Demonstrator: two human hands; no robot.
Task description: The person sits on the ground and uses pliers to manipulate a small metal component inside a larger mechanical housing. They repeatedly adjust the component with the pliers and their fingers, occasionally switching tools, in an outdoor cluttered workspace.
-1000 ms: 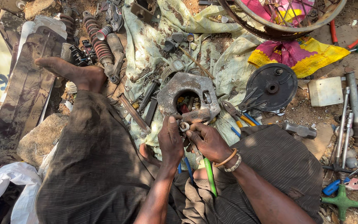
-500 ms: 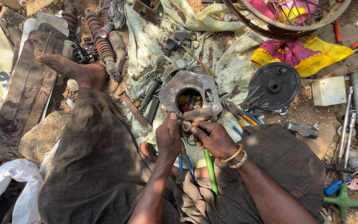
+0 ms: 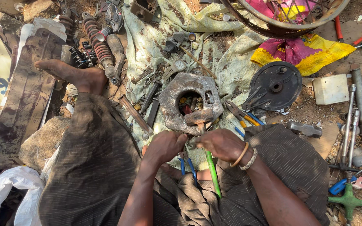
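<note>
While the grey cast-metal housing with a round opening lies on the cloth before the knees, blue-handled pliers are clenched in the left hand and a green-handled tool in the right hand; work at its near edge appears unfinished.

Person, seated: bare forearms, no sleeves showing. Left hand unadorned. Right hand with two wrist bangles, one plain orange, one beaded. Dark brown finely striped trousers. Bare foot, dusty.
</note>
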